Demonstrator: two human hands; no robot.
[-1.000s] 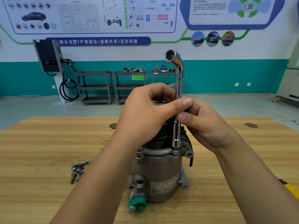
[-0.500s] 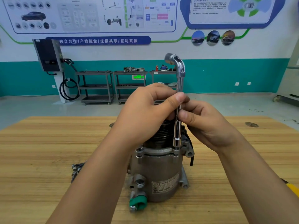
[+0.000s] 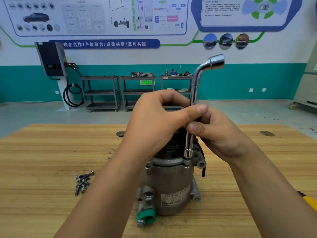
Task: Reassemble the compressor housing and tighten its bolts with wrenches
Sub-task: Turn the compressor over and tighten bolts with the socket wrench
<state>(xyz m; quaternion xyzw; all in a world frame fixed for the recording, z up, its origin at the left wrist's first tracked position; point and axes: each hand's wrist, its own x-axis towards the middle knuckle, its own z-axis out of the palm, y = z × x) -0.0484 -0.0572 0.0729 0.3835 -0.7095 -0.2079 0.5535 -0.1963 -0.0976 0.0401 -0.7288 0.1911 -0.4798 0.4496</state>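
Head view: left hand and right hand pinch the upright wrench mid-shaft, its socket seated on the compressor flange just below, crank end pointing right.

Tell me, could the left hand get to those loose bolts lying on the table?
Probably yes: the bolts lie in the open on the table, left of the compressor, nothing between. But the left hand grips the wrench, so it must let go first.
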